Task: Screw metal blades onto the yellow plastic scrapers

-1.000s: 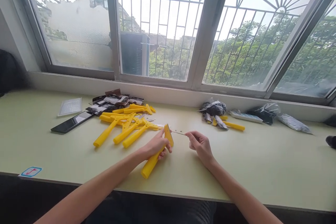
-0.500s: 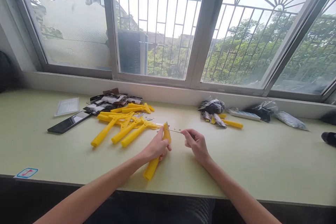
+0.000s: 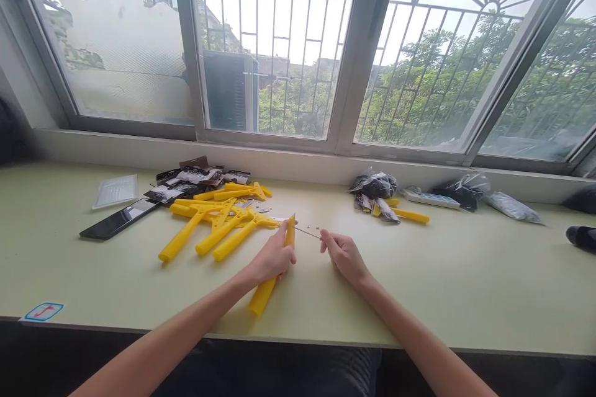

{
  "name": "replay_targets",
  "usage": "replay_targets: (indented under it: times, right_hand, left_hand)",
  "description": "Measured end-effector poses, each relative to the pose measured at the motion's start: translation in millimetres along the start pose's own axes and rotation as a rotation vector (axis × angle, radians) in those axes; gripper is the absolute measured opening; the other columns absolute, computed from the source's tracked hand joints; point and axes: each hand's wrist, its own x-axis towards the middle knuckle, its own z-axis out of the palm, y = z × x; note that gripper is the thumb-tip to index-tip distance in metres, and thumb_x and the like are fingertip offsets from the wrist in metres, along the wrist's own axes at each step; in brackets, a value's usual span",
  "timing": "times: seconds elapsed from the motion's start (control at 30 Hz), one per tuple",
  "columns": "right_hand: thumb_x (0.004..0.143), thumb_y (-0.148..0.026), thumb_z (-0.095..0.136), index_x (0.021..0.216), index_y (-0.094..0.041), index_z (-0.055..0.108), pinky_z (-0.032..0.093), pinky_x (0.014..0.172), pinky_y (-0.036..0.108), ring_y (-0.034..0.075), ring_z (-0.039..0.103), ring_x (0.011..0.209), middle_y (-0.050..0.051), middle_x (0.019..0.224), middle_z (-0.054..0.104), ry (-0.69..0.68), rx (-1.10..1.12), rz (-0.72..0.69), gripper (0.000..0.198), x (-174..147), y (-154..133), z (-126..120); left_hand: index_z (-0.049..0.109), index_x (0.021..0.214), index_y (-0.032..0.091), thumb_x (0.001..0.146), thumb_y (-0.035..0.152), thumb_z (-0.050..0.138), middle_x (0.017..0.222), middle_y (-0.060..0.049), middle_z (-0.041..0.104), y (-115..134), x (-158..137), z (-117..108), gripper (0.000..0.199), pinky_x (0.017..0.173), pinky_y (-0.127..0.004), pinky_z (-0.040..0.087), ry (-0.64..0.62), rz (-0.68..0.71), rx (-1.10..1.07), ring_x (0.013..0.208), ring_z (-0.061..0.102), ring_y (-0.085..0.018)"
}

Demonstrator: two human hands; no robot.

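Observation:
My left hand (image 3: pixel 274 254) is wrapped round a yellow plastic scraper (image 3: pixel 263 298), its hollow handle slanting toward the table's front edge and its head pointing up. My right hand (image 3: pixel 342 254) pinches a thin metal screwdriver (image 3: pixel 307 233); its grip is hidden inside the fingers. The shaft's tip meets the scraper's head on the right side. Small screws (image 3: pixel 317 227) lie on the table just behind the shaft. Left of my left hand is a pile of several more yellow scrapers (image 3: pixel 233 242), some overlapping.
Black-and-white packaging (image 3: pixel 195 177) is heaped behind the pile, near a black phone-like slab (image 3: pixel 118 219) and a clear plastic tray (image 3: pixel 115 191). To the right lie bagged dark items (image 3: pixel 375 184), another yellow handle (image 3: pixel 410 216) and a white box (image 3: pixel 431 200). Windows (image 3: pixel 274 74) rise behind the table (image 3: pixel 465 285).
The held scraper has turned slightly, so its head looks narrower and more edge-on. The screwdriver shaft now slopes a little more steeply. Both hands keep their holds.

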Motion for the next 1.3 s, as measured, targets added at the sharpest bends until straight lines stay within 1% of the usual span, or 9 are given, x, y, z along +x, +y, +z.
replay_targets:
  times: [0.1,0.33,0.53,0.63,0.8,1.0,1.07,1.17,1.3]
  right_hand:
    - [0.093,-0.067,0.052,0.070,-0.021,0.056,0.026,0.045,0.026,0.011,0.030,0.045,-0.007,0.049,0.033,-0.005,0.022,-0.022,0.052,0,-1,-1]
    - [0.103,-0.041,0.047,0.082,-0.022,0.057,0.040,0.059,0.027,0.015,0.045,0.063,0.001,0.071,0.053,0.091,-0.291,-0.454,0.030,-2,-2,-1]
    - [0.105,-0.027,0.041,0.090,-0.023,0.059,0.045,0.071,0.030,0.018,0.051,0.073,0.003,0.079,0.052,0.066,-0.511,-0.683,0.023,-4,-4,-3]
    - [0.104,-0.035,0.047,0.093,-0.023,0.061,0.044,0.068,0.029,0.017,0.052,0.071,0.003,0.079,0.056,0.101,-0.484,-0.590,0.022,-3,-4,1]
    - [0.103,-0.050,0.045,0.065,-0.021,0.052,0.033,0.051,0.027,0.012,0.038,0.048,-0.004,0.053,0.042,0.117,-0.303,-0.267,0.048,3,1,7]
    - [0.101,-0.039,0.053,0.088,-0.021,0.061,0.045,0.063,0.027,0.015,0.052,0.070,0.003,0.083,0.056,0.203,-0.261,-0.491,0.024,3,-6,4]
    - [0.101,-0.039,0.053,0.095,-0.021,0.064,0.047,0.066,0.027,0.015,0.054,0.074,0.005,0.091,0.057,0.208,-0.250,-0.505,0.021,2,-8,5]
    - [0.099,-0.044,0.056,0.098,-0.021,0.064,0.042,0.058,0.026,0.013,0.048,0.060,-0.001,0.075,0.053,0.199,-0.234,-0.380,0.025,1,-9,6]
    - [0.102,-0.047,0.049,0.072,-0.020,0.060,0.035,0.052,0.027,0.012,0.037,0.050,-0.004,0.055,0.040,0.188,-0.261,-0.294,0.042,2,-7,5]
  left_hand:
    - [0.022,0.157,0.029,0.084,0.021,0.046,0.080,-0.001,0.060,-1,0,-2,0.077,0.036,-0.018,0.038,0.009,0.005,0.088,0.039,0.046,-0.009]
    - [0.024,0.157,0.029,0.085,0.022,0.045,0.080,0.000,0.058,-7,4,-5,0.075,0.035,-0.018,0.037,-0.007,0.016,0.048,0.038,0.045,-0.008]
    - [0.023,0.157,0.031,0.086,0.023,0.046,0.080,0.001,0.055,-9,6,-8,0.076,0.035,-0.019,0.038,-0.046,-0.003,0.005,0.038,0.043,-0.007]
    - [0.021,0.158,0.032,0.086,0.022,0.046,0.081,0.000,0.055,-8,6,-7,0.077,0.036,-0.018,0.039,-0.029,-0.011,0.000,0.038,0.044,-0.007]
    - [0.022,0.158,0.031,0.086,0.022,0.044,0.082,0.000,0.056,-9,7,-4,0.075,0.035,-0.018,0.038,-0.007,0.009,0.014,0.038,0.044,-0.007]
    - [0.022,0.158,0.028,0.088,0.023,0.045,0.080,0.000,0.055,-8,7,-4,0.074,0.034,-0.018,0.038,-0.035,0.020,0.034,0.038,0.043,-0.008]
    - [0.021,0.158,0.027,0.089,0.023,0.044,0.080,0.000,0.055,-8,7,-5,0.074,0.035,-0.018,0.038,-0.047,0.019,0.043,0.038,0.044,-0.008]
    - [0.019,0.159,0.028,0.089,0.023,0.044,0.081,0.000,0.055,-8,7,-5,0.074,0.035,-0.018,0.038,-0.043,0.023,0.054,0.039,0.045,-0.008]
    - [0.015,0.160,0.030,0.090,0.023,0.042,0.084,-0.001,0.056,-7,6,-5,0.075,0.035,-0.018,0.039,-0.040,0.012,0.071,0.039,0.045,-0.007]
